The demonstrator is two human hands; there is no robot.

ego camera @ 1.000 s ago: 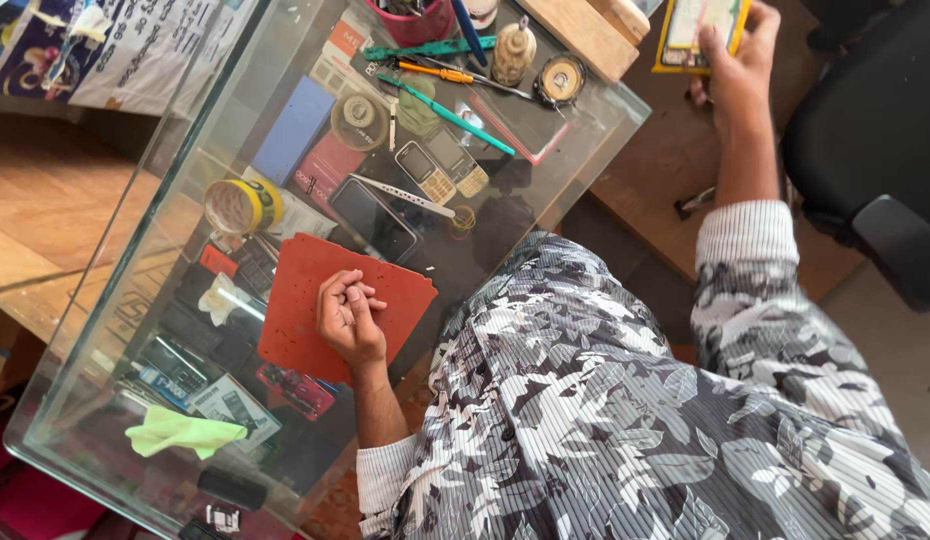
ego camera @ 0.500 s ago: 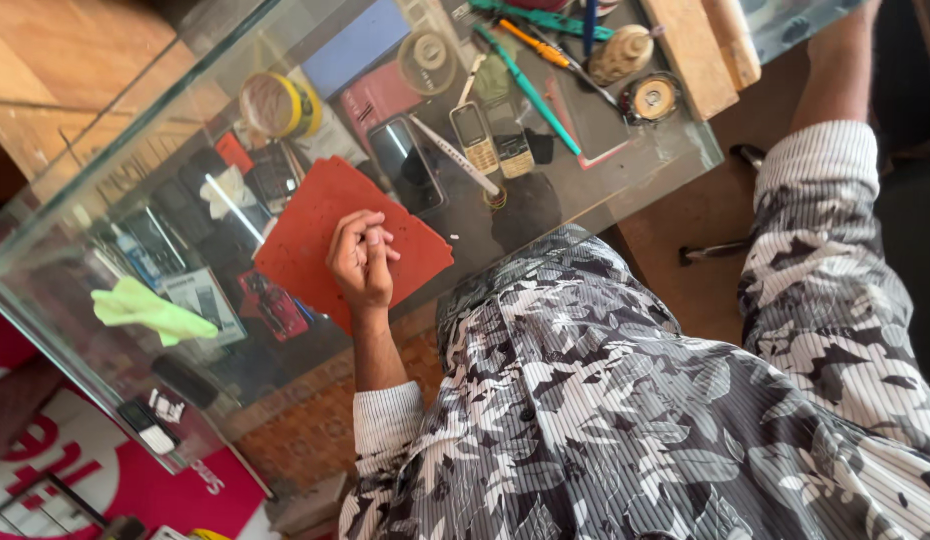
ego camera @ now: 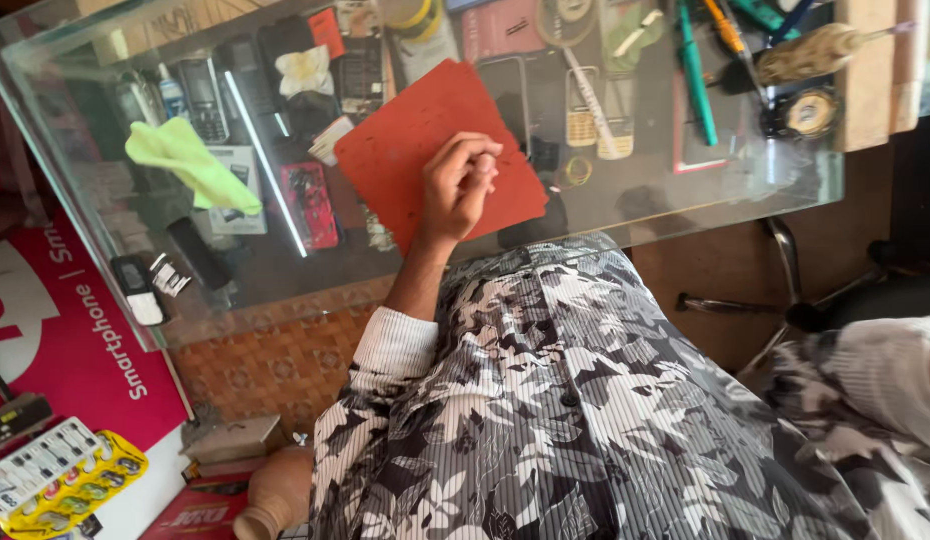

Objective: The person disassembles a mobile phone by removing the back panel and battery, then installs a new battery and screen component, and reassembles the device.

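Curled left hand [ego camera: 457,188] rests on our red mat [ego camera: 435,150] on glass counter [ego camera: 685,200]; right hand now out of view.

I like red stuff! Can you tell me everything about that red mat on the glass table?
The red mat is a flat, thin, roughly square sheet, rubbery-looking with small specks. It lies tilted cornerwise on the glass counter, above phones displayed underneath. The left hand rests curled on its lower right part.
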